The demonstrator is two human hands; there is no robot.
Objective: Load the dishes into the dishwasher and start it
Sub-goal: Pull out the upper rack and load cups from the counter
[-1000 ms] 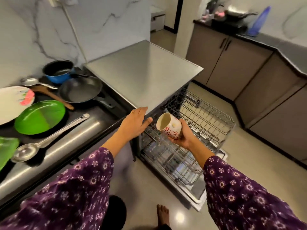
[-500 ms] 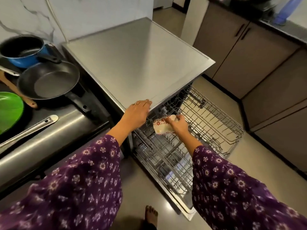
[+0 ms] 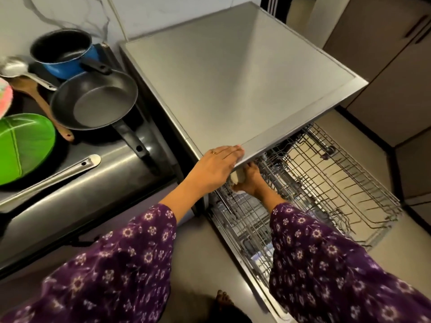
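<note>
White mug [image 3: 238,177], mostly hidden, sits in your right hand [image 3: 251,180], just under your left hand [image 3: 215,165]. Wire rack [image 3: 326,183] is pulled out, right of both hands. Dishwasher [image 3: 233,78] is open, its steel top under your left fingers.

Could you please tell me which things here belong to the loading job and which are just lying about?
In use: mug, right hand gripping it, upper rack, dishwasher, left hand resting on its top.
Lying about: frying pan, blue saucepan, green plate, steel ladle, wooden spatula.
</note>
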